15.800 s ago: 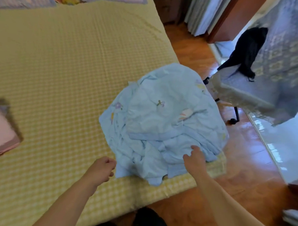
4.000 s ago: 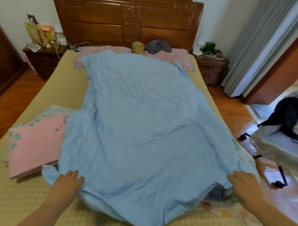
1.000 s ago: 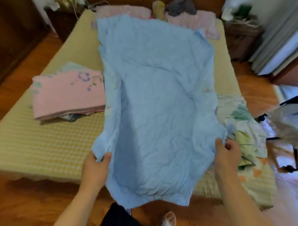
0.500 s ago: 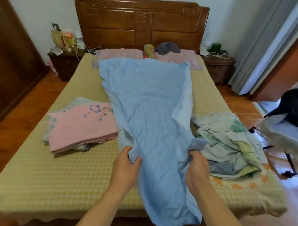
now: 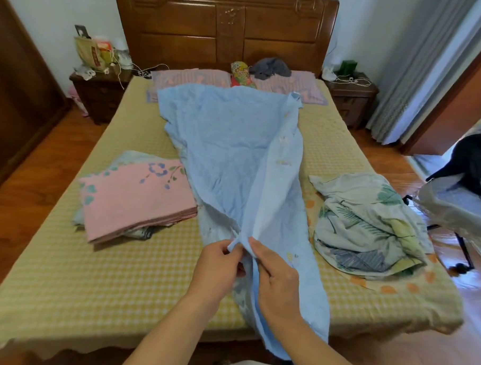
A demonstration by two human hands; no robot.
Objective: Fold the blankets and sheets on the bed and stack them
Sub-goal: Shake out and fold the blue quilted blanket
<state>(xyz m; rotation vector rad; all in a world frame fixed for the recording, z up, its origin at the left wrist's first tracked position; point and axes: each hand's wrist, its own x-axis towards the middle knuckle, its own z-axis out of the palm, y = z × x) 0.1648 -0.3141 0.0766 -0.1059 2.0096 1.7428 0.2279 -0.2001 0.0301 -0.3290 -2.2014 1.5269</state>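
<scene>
Left hand and right hand, grips pinching blue sheet edges together

Light blue sheet runs lengthwise down the middle of the bed, far end near the pillows, near end hanging over the foot edge. I've got its two long edges brought together w/ my left grip & right grip, both pinching. Pink folded blanket sits on a stack at left. Leaf-print sheet lies crumpled at right.
</scene>
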